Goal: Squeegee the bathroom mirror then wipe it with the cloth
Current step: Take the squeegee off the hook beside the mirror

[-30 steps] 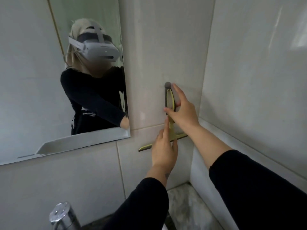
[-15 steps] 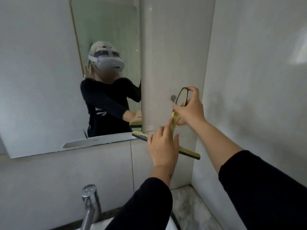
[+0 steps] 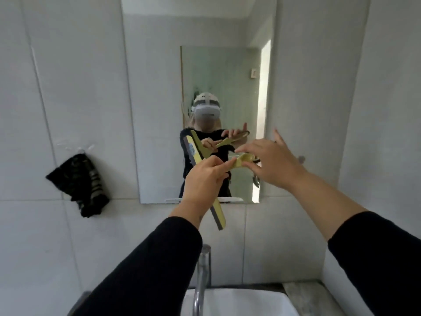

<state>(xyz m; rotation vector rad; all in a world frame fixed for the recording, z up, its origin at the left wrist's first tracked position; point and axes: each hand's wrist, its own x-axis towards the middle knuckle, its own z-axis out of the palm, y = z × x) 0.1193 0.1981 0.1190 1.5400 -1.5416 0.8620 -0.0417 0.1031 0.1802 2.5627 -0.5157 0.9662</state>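
Note:
The bathroom mirror (image 3: 155, 87) hangs on the tiled wall straight ahead and shows a person's reflection. In front of it I hold a yellow-green squeegee (image 3: 196, 148) with a dark rubber blade, tilted steeply so the blade runs from upper left to lower right. My left hand (image 3: 202, 179) grips the handle close to the blade. My right hand (image 3: 271, 165) pinches the looped end of the handle between thumb and forefinger, the other fingers spread. A black cloth (image 3: 84, 183) hangs from a hook on the wall, left of the mirror.
A chrome tap (image 3: 202, 270) rises below my arms over a white basin (image 3: 239, 302). A small round wall hook (image 3: 301, 159) sits right of the mirror. A marble ledge (image 3: 303, 290) lies at the lower right, with the side wall close on the right.
The squeegee has come off the wall hook and been carried left in front of the mirror. My view has swung left, bringing the whole mirror and the cloth into sight.

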